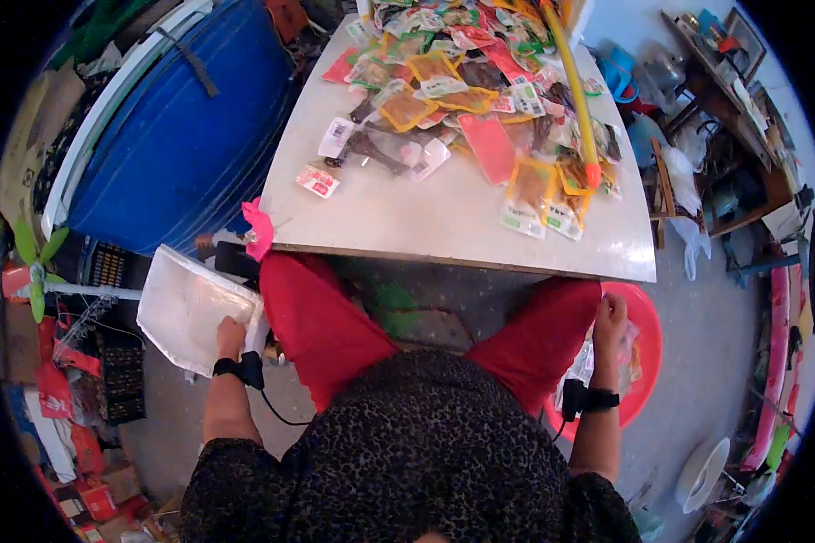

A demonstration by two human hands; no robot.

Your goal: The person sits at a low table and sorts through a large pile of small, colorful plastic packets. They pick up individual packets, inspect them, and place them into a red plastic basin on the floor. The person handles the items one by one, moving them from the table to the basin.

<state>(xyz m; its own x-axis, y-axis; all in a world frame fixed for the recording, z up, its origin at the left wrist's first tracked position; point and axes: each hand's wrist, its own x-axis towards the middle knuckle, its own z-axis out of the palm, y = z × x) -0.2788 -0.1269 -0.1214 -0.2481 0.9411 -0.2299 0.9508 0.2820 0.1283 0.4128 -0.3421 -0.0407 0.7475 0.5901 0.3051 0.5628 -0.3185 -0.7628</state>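
My left hand is over the inner edge of a white foam box beside my left knee; its fingers look curled, and whether they hold anything is hidden. On the other side, my right hand hangs with bent fingers above a red plastic basin that has plastic packets inside. Ahead of me, a white table bears a heap of small sealed food packets. A yellow stick with an orange tip lies over the heap. One small white and red packet lies apart at the left.
A large blue tub stands left of the table, and pink plastic hangs at the table's near left corner. Stacked boxes and black crates are at the far left. A white basin and wooden furniture stand to the right.
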